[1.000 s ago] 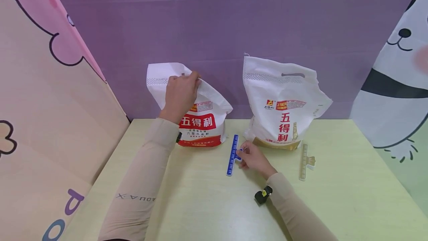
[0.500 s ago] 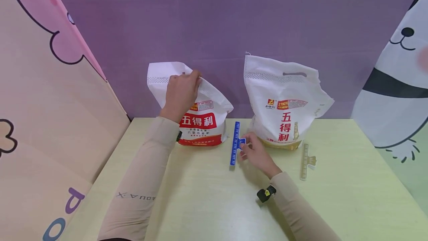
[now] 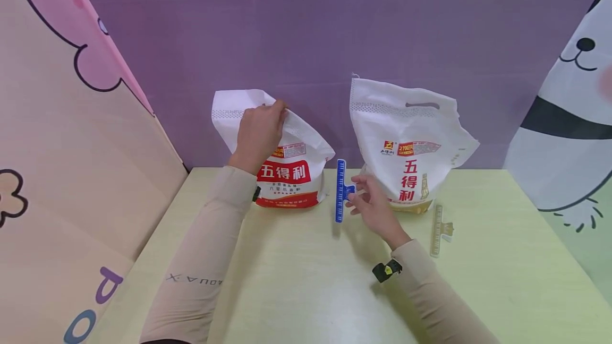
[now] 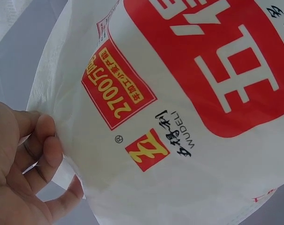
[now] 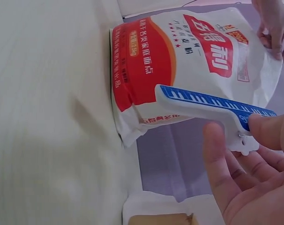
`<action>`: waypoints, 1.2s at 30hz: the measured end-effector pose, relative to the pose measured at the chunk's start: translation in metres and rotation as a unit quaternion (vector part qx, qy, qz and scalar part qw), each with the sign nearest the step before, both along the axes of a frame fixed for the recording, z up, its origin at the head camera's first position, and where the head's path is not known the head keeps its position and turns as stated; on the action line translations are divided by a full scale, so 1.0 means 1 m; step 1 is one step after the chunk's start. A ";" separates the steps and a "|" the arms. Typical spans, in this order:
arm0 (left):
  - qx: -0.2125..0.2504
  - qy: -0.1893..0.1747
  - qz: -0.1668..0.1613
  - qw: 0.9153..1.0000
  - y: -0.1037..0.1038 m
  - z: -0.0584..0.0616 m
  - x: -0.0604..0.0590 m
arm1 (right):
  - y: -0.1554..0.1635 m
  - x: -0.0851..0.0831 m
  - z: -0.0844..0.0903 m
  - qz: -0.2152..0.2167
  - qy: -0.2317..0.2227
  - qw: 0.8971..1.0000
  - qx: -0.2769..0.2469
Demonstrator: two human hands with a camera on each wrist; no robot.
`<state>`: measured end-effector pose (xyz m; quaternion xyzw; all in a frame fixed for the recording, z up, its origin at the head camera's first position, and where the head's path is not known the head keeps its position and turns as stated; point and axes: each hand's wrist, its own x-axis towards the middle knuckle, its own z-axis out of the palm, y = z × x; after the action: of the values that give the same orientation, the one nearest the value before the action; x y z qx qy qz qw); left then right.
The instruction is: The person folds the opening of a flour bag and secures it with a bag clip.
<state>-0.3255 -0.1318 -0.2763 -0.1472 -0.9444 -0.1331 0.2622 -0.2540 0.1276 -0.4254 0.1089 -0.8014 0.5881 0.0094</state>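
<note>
Second flour bag stands upright on the right side of the pale green table, back near the purple wall. A beige clip lies flat just in front of it. Cartoon panels on both sides: pink one left, panda one right.

Two bags side by side, clip seemingly between
</note>
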 end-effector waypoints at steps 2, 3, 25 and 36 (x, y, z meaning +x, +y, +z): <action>0.006 -0.003 -0.002 1.000 -0.001 0.000 0.001 | 0.000 0.001 0.002 -0.004 0.010 1.000 0.010; 0.009 -0.004 -0.003 1.000 -0.001 0.000 0.001 | 0.000 0.001 0.004 -0.007 0.015 1.000 0.012; 0.017 -0.011 -0.011 1.000 -0.002 0.001 0.000 | -0.001 -0.002 0.030 -0.063 0.074 0.994 0.050; 0.014 -0.008 -0.010 1.000 -0.003 0.002 0.002 | -0.001 -0.004 0.042 -0.082 0.124 0.986 0.072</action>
<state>-0.3237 -0.1347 -0.2748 -0.1519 -0.9430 -0.1496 0.2557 -0.2581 0.1266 -0.3834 0.1156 -0.8402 0.5084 0.1494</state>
